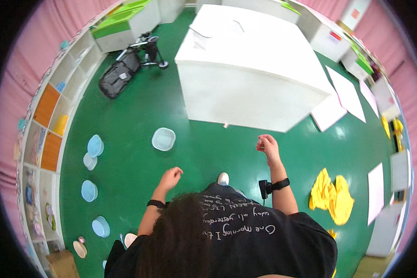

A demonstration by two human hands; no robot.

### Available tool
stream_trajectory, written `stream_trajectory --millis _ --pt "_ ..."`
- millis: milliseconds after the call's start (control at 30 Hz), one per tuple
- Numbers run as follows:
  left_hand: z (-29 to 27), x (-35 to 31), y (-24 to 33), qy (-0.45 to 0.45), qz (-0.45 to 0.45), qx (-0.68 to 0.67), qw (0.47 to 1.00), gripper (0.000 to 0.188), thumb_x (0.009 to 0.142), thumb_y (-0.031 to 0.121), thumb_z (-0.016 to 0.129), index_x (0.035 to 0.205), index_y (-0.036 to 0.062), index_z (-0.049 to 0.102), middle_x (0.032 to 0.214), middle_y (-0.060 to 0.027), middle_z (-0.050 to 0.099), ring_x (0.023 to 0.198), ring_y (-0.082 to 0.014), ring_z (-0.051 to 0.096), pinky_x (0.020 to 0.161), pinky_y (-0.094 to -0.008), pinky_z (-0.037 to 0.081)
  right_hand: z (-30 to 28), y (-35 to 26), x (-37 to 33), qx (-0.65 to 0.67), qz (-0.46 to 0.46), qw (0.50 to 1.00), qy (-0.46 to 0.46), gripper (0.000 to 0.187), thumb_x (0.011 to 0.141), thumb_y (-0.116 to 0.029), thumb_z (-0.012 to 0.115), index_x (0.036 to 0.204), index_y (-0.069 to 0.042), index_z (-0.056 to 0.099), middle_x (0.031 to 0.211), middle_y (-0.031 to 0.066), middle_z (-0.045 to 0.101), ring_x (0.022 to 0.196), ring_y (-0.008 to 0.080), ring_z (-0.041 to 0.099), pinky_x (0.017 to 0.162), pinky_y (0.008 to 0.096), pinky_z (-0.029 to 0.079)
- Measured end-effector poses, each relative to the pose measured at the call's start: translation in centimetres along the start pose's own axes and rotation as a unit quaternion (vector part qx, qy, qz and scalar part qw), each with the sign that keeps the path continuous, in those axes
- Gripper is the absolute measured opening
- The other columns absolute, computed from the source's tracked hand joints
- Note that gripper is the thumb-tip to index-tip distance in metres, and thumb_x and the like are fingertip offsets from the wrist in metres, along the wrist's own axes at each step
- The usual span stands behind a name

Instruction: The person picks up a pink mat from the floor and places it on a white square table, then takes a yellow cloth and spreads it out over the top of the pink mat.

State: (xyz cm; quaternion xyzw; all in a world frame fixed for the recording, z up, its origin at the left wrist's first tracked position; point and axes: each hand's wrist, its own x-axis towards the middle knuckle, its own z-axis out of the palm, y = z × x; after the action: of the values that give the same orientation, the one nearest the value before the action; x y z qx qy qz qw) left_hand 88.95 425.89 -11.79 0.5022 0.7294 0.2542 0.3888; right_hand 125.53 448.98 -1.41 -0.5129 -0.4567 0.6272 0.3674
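Observation:
My left hand (172,177) hangs over the green floor in front of me, its fingers loosely bent and apart, with nothing seen in it. Nearest to it is a pale, clear-looking square basin (163,139) on the floor, a little farther off and not touched. My right hand (268,147) is raised farther forward, near the front of a large white table (245,95). Its fingers are bent with a gap between them and the thumb, and no object shows there. A black device (265,189) is strapped to my right wrist; a dark band circles the left wrist.
Several blue basins (89,190) stand on the floor at left, beside white shelves (74,78). A folded stroller (120,74) lies at far left. Crumpled yellow cloth (342,204) lies at right, with white boards (375,194) beyond. A white shoe (223,179) shows below me.

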Motion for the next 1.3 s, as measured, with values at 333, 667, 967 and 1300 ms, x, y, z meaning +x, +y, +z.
stream_trajectory --millis 333,667,967,1300 --pt "-5.3 9.0 2.4 0.173 -0.064 -0.104 0.977 0.013 0.087 0.009 0.050 0.094 0.0031 0.059 0.078 -0.0095 0.061 0.071 -0.0179 0.058 0.065 -0.0307 0.046 10.4 -8.1 23.6 -0.041 -0.011 0.985 -0.167 0.018 0.091 -0.020 0.051 0.099 -0.005 0.056 0.082 0.0030 0.061 0.070 0.0138 0.059 0.065 0.0275 0.049" --pt "-14.3 19.0 -5.1 0.356 -0.083 -0.220 0.904 0.012 0.087 0.006 0.050 0.093 0.0019 0.059 0.074 -0.0046 0.059 0.068 -0.0125 0.055 0.064 -0.0270 0.045 23.8 -16.3 41.0 -0.017 -0.055 0.988 -0.141 0.038 0.089 -0.022 0.050 0.121 -0.001 0.044 0.112 0.0115 0.055 0.082 0.0212 0.061 0.066 0.0311 0.051" --pt "-20.7 25.9 0.3 0.389 -0.085 -0.177 0.900 0.012 0.087 0.006 0.050 0.093 0.0018 0.060 0.077 -0.0072 0.062 0.070 -0.0153 0.059 0.067 -0.0289 0.047 27.3 -14.8 55.7 0.064 0.028 0.995 0.066 0.084 0.078 -0.050 0.061 0.141 -0.013 0.020 0.129 0.0138 0.033 0.110 0.0317 0.044 0.078 0.0518 0.047" --pt "-19.4 24.8 1.5 0.418 -0.175 -0.175 0.874 0.015 0.085 0.009 0.051 0.095 0.0024 0.060 0.081 -0.0087 0.062 0.073 -0.0175 0.058 0.066 -0.0307 0.047 30.3 -15.4 64.1 0.243 0.146 0.954 -0.095 0.043 0.084 -0.017 0.046 0.119 0.002 0.033 0.116 0.0222 0.050 0.094 0.0443 0.059 0.074 0.0504 0.053"
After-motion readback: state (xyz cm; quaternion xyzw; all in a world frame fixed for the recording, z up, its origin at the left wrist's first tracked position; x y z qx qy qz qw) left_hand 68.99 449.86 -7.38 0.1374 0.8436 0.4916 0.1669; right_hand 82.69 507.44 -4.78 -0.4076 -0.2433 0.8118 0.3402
